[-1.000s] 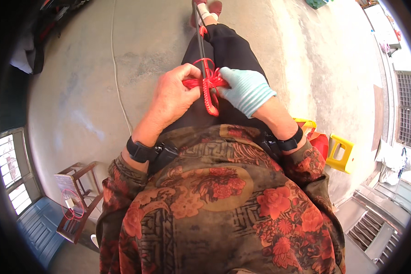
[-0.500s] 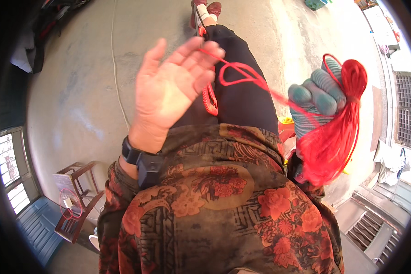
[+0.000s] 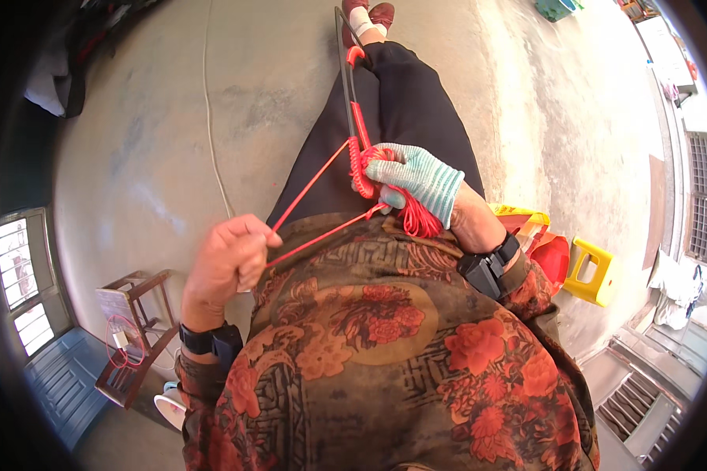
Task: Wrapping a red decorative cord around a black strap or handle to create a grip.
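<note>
My left hand (image 3: 232, 255), bare, is closed around a red cord and held out at the left of my waist. Two stretches of the cord (image 3: 310, 187) run taut from it, one up to a coiled winding, the other to my right hand. My right hand (image 3: 428, 177), in a pale green striped glove, is closed on a looped bundle of red cord (image 3: 420, 218) above my lap. Beside its fingers, red coils (image 3: 357, 161) wrap the near end of a slim dark frame (image 3: 344, 71), which lies along my legs. The gloved fingers partly hide the bundle and winding.
To my right stand a yellow plastic stool (image 3: 589, 272) and a red bag (image 3: 551, 259). A wooden stool (image 3: 137, 334) with a pink cord and a white block on it is at the left. A pale cable (image 3: 209, 118) crosses the floor.
My right hand has brought the cord bundle from the far right in to the wrapped frame. My left hand, spread before, has moved down and left and closed on the cord, now taut.
</note>
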The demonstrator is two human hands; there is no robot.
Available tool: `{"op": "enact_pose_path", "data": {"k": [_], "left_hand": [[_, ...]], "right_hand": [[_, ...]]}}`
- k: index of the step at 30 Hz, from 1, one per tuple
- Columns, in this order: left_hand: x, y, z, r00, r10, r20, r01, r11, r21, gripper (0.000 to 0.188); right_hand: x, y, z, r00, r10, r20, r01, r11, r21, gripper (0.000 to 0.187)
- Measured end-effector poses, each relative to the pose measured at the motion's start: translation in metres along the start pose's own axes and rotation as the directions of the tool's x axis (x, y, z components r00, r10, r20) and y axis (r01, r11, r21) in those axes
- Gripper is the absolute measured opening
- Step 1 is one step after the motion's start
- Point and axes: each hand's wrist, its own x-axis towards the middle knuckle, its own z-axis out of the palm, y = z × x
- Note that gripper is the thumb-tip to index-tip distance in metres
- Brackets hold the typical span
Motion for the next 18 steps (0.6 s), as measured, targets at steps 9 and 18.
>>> {"op": "enact_pose_path", "data": {"k": [9,18], "left_hand": [[0.050,0.023,0.017,0.884,0.415,0.215,-0.326,0.877,-0.353,0.026],[0.135,0.015,0.039,0.976,0.188,0.114,-0.213,0.936,0.279,0.033]], "right_hand": [[-0.034,-0.033,-0.012,0.873,-0.299,-0.385,0.360,0.928,0.095,0.042],[-0.021,-0.007,-0.008,0.907,-0.384,-0.174,0.119,0.629,-0.769,0.036]]}}
